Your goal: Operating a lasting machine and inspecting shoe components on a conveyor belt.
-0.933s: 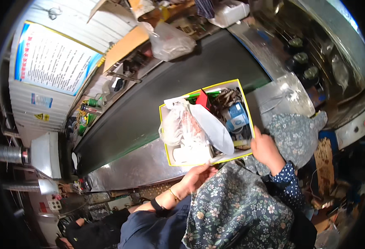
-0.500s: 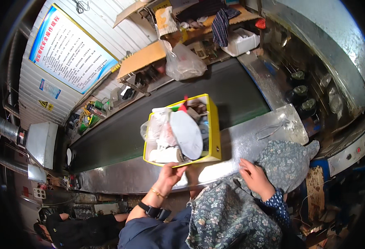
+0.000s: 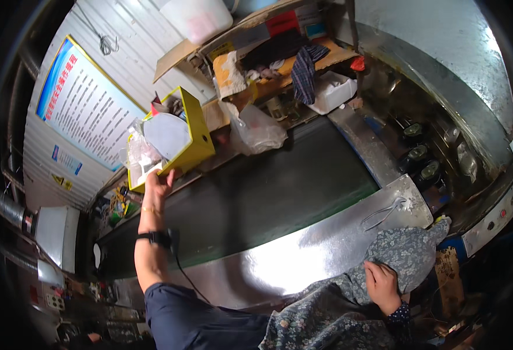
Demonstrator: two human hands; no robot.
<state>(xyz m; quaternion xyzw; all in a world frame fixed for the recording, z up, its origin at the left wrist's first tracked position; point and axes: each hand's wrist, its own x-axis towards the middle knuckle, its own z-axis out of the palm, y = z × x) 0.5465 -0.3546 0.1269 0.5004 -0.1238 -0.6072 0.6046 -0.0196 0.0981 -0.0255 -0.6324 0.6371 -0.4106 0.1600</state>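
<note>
My left hand [image 3: 160,182] reaches far forward and grips the near lower edge of a yellow box [image 3: 201,137], which is tilted at the back shelf. Inside the box are a pale oval piece [image 3: 168,136], crumpled clear plastic [image 3: 144,153] and a small red item; the rest of its contents is jumbled. My right hand [image 3: 383,287] rests with curled fingers against a dark floral cloth [image 3: 405,251] at the right. Whether the fingers pinch that cloth is hidden. More floral fabric [image 3: 320,318] drapes in front of me.
A dark conveyor belt [image 3: 280,186] runs across, with a shiny metal ledge [image 3: 320,251] along its near side. Thin metal tongs [image 3: 383,214] lie on the ledge's right end. Behind the belt hang a clear plastic bag [image 3: 259,128] and a striped cloth [image 3: 304,76] beside a white tub [image 3: 333,90].
My left hand has carried the yellow box from the near side of the belt forward and left to the back shelf. My right hand has moved slightly right and down, its fingers more curled.
</note>
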